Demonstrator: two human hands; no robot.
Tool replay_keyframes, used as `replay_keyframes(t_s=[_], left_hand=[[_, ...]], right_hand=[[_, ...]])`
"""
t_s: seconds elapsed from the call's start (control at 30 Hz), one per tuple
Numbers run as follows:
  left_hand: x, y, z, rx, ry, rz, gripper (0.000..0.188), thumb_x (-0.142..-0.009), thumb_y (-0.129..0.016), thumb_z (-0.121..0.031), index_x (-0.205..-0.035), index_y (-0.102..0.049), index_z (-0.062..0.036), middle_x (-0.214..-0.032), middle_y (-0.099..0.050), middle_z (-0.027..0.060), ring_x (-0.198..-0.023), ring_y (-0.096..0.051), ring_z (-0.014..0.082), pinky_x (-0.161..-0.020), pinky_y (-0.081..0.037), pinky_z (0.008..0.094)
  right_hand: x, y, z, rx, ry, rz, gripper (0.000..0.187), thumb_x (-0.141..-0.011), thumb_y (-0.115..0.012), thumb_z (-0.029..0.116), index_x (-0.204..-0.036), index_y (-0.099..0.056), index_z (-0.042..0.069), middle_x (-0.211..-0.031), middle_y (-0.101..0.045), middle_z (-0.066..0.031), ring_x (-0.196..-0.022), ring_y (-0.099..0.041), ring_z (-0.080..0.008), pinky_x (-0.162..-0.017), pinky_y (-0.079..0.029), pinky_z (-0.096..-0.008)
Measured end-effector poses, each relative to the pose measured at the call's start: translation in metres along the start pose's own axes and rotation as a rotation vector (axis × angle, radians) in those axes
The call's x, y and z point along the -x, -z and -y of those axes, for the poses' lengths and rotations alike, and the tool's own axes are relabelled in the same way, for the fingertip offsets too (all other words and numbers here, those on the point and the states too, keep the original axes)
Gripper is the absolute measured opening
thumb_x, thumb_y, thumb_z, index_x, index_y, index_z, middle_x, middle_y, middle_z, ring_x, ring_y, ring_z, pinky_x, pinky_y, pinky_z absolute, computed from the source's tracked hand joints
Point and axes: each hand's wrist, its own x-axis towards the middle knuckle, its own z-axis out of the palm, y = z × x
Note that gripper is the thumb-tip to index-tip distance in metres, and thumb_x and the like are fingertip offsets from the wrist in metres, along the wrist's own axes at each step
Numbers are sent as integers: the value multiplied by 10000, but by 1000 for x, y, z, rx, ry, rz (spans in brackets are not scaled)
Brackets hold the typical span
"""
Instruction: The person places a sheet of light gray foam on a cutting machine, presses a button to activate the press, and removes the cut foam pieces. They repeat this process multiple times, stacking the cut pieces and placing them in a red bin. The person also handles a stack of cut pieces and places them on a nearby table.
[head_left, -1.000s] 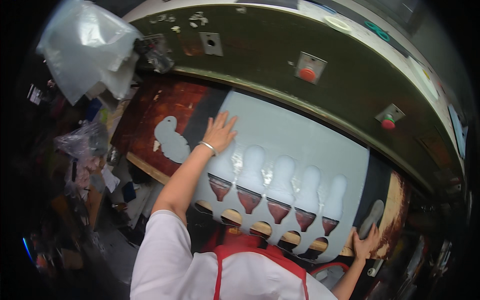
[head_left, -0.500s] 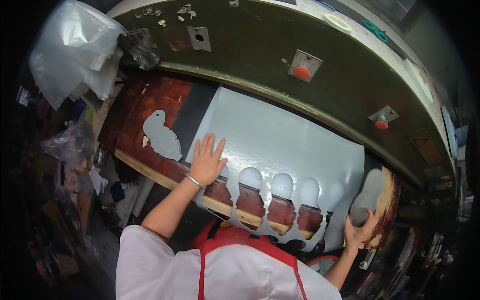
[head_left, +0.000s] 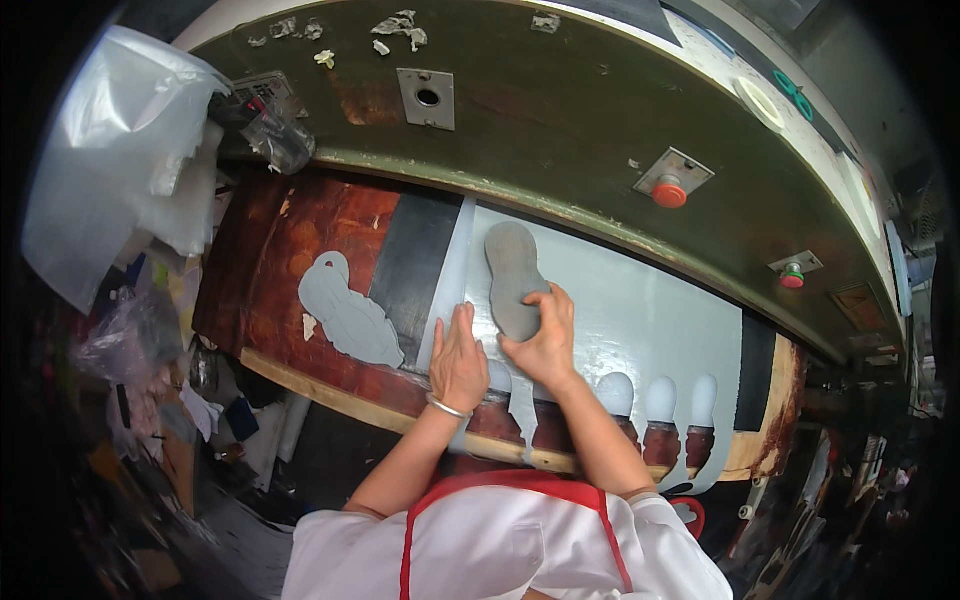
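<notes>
A large light grey sheet [head_left: 640, 310] lies across the work surface, with a row of sole-shaped cutouts along its near side. My right hand [head_left: 545, 340] grips the near end of a dark grey shoe-sole-shaped piece [head_left: 513, 270] between thumb and fingers. That piece is over the left part of the sheet, its long side running away from me. Just left of it, my left hand [head_left: 460, 368] rests with fingers stretched out by the sheet's left edge, holding nothing. My right forearm hides some of the cutouts.
Several stacked grey sole shapes [head_left: 345, 312] lie on the reddish-brown board [head_left: 255, 280] at left. Beyond the sheet runs a dark green machine beam [head_left: 540, 110] with a red button [head_left: 669, 192] and a green-and-red button [head_left: 792, 276]. Plastic bags [head_left: 125, 150] hang at far left.
My right hand has carried the sole-shaped piece from the sheet's right end to its left part. My left hand's spread fingers have drawn together. The view has shifted.
</notes>
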Motion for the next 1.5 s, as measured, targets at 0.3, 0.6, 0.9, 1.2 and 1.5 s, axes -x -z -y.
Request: replay_keyframes(t_s=[0.3,0.6,0.9,1.2,1.5], left_hand=[[-46,-13,1,-17,-8,28,652,-831,-533,-10,-1408,-240,70,-1377,-456,213,-1307,-401,359,-1123,-224,503],[-62,-2,16,-36,213,84,183,-850,-633,-183,-944,-597,-30,-814,-608,145,-788,-577,344,-712,-431,448],[-148,-51,22,-98,241,35,342,-939,-507,-372,-856,-603,-54,-713,-609,215,-629,-557,426,-543,-400,502],[-157,-25,7,-28,-21,-43,310,-939,-560,-276,-850,-640,9,-737,-642,206,-624,-586,374,-558,-464,447],[-91,-14,15,83,58,34,306,-949,-531,-232,-911,-617,59,-775,-615,264,-701,-573,416,-642,-456,470]], right_hand=[[-23,16,-63,-86,-26,-100,836,-701,-785,207,-1367,-339,-27,-1331,-431,-254,-1214,-449,-376,-1004,-388,-457],[-94,239,-182,563,-195,-905,781,-950,-476,339,-1425,-72,-131,-1436,-178,-337,-1348,-189,-458,-1112,-177,-486],[-110,222,-179,512,-334,-774,1059,-751,-704,384,-1429,-72,-129,-1444,-31,-422,-1359,-100,-553,-1122,-144,-557],[12,152,-180,301,-216,-418,410,-789,-689,262,-1107,-597,19,-866,-616,-137,-887,-568,-317,-861,-438,-450],[46,147,-174,189,-291,-409,162,-831,-630,159,-881,-663,8,-817,-635,-114,-798,-574,-301,-792,-455,-411]])
